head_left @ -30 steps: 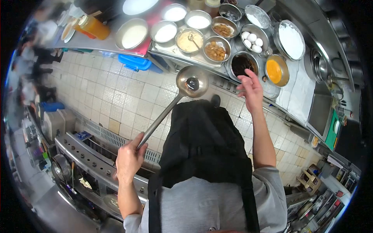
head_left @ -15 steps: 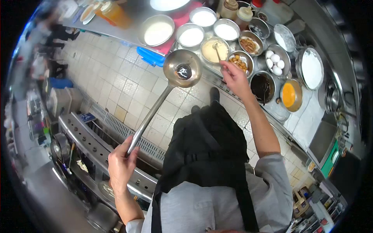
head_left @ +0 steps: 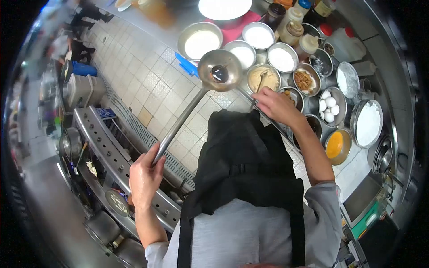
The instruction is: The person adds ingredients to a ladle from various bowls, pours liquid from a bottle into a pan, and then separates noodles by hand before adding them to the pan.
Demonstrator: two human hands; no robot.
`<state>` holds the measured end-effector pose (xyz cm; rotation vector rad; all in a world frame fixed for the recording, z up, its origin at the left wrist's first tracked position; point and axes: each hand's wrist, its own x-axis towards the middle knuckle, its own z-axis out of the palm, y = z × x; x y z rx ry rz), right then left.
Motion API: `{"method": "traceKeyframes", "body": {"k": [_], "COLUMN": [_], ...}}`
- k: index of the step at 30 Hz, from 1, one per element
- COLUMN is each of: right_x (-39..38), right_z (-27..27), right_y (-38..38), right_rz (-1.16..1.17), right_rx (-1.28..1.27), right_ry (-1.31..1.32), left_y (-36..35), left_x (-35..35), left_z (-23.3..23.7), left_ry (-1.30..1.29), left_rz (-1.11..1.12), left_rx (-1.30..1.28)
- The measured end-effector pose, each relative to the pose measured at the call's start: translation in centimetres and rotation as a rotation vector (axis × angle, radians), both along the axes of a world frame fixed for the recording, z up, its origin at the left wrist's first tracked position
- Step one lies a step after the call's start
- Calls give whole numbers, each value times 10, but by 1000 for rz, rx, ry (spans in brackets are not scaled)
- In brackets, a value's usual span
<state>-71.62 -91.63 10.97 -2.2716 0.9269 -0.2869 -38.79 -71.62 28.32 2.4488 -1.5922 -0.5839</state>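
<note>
My left hand is closed around the long handle of a metal ladle, which is held out level over the floor. Dark liquid lies in the bottom of the ladle's cup. The fingers of my right hand pinch a thin spoon; its upper part reaches into a steel bowl of beige paste or powder. Below my fingers the end of its handle sticks out. Under that hand, partly hidden, are a bowl of brown pieces and a bowl of dark sauce.
White-filled bowls stand at the back of the counter, with squeeze bottles behind. Further right are eggs in a bowl, an orange-yellow mixture and white powder. At left runs a steel stove front. Another person stands far left.
My view has shifted, so the counter shows further right. My right hand has come lower relative to the beige bowl, still gripping the spoon. The ladle stays level in my left hand.
</note>
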Motion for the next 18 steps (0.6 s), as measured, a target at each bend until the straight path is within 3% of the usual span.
{"method": "traceKeyframes", "body": {"k": [11,16,18], "right_x": [22,14,5], "right_z": [-3,18,30], "right_y": [6,6,8], "right_rz": [-57,-362,-374], "right_rx": [-30,-171,-239], "right_ry": [65,-106,-158], "left_y": [-46,-53,-56], "left_x": [40,58,64], "left_z": [-5,-12,-16], "left_ry": [-12,-3,17], "left_rz": [-86,-128,-155], "left_rx": [44,38,41]}}
